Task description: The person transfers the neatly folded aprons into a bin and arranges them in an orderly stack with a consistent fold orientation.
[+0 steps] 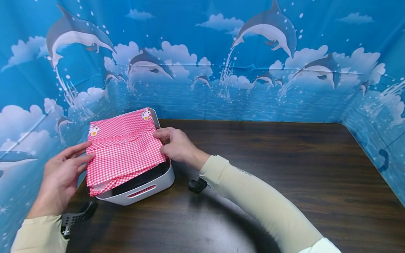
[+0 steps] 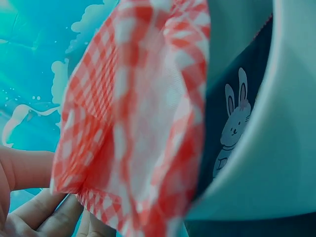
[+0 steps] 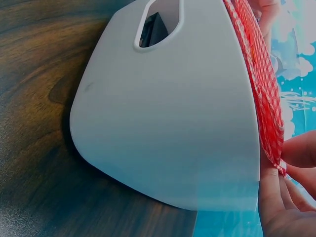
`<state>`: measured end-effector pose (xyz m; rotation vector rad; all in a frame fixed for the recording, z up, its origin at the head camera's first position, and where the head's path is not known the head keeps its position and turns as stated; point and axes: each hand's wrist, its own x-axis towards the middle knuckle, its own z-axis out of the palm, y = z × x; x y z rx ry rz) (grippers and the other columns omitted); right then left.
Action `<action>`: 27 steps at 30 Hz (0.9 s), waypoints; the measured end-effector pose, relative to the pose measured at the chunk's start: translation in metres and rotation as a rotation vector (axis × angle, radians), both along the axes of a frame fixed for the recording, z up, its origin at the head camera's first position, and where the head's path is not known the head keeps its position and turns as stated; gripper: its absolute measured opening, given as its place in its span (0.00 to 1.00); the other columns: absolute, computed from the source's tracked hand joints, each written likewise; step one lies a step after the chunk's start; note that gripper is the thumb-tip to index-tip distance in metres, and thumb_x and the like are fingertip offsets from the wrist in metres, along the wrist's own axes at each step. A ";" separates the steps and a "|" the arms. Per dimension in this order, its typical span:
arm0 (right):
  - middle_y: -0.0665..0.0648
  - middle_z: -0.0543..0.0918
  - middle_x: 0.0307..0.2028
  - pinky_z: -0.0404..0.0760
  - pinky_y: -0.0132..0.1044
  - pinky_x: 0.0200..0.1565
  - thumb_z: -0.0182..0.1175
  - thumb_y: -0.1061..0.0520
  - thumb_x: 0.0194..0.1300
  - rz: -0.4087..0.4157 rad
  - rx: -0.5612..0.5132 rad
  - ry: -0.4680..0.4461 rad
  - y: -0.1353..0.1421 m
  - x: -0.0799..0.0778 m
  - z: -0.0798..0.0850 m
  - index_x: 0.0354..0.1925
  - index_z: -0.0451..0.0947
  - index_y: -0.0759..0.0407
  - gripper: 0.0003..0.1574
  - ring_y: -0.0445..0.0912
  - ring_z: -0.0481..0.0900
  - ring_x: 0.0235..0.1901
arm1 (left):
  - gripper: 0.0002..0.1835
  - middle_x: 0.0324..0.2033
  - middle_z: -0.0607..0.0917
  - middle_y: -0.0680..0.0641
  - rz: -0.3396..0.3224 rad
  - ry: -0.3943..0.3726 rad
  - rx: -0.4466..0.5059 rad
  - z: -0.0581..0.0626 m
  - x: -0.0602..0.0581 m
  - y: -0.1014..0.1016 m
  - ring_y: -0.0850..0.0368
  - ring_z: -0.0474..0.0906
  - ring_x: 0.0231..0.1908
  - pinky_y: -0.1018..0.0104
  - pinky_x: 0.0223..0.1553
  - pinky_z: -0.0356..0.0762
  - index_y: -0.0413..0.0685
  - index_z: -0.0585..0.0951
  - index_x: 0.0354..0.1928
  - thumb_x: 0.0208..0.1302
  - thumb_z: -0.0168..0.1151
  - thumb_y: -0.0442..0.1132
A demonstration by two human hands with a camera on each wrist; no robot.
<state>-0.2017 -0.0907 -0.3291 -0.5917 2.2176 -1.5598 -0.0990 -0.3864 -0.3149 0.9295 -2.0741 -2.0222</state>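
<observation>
A folded red-and-white checked cloth (image 1: 126,147) with small cartoon prints at its far corners lies over a white plastic basket (image 1: 126,199). My left hand (image 1: 63,172) pinches the cloth's left edge between thumb and fingers. At the opposite edge, my right hand (image 1: 177,146) pinches it by the basket's right rim; the right wrist view shows thumb and fingers (image 3: 271,197) on either side of the cloth's edge. In the left wrist view the cloth's layers gape apart. Under it, inside the basket, is a dark fabric item (image 2: 237,113) with a white rabbit print, mostly hidden.
The basket stands at the left of a dark wooden table (image 1: 253,168), close to the back edge. A blue dolphin-print curtain (image 1: 202,52) hangs behind the table and along both sides. A slotted handle opening (image 1: 141,191) shows in the basket's near wall.
</observation>
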 end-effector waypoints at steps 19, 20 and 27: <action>0.54 0.77 0.73 0.86 0.31 0.49 0.66 0.69 0.68 -0.014 -0.007 0.004 -0.001 0.000 -0.001 0.69 0.82 0.57 0.32 0.47 0.81 0.58 | 0.42 0.83 0.63 0.57 0.003 -0.009 -0.012 0.001 0.001 0.001 0.73 0.78 0.46 0.81 0.37 0.84 0.62 0.69 0.81 0.68 0.76 0.47; 0.53 0.77 0.72 0.86 0.31 0.49 0.66 0.69 0.68 -0.017 -0.008 0.004 -0.002 0.000 -0.001 0.69 0.82 0.57 0.32 0.46 0.81 0.57 | 0.42 0.83 0.63 0.57 0.003 -0.009 -0.011 0.000 0.001 0.000 0.73 0.78 0.46 0.81 0.37 0.84 0.62 0.70 0.81 0.68 0.76 0.47; 0.54 0.78 0.72 0.86 0.31 0.50 0.65 0.69 0.68 -0.020 -0.026 0.011 -0.002 0.001 -0.001 0.69 0.82 0.58 0.32 0.47 0.82 0.57 | 0.41 0.76 0.70 0.57 0.004 0.008 -0.004 0.000 0.002 -0.001 0.72 0.78 0.46 0.80 0.37 0.84 0.61 0.71 0.80 0.67 0.76 0.46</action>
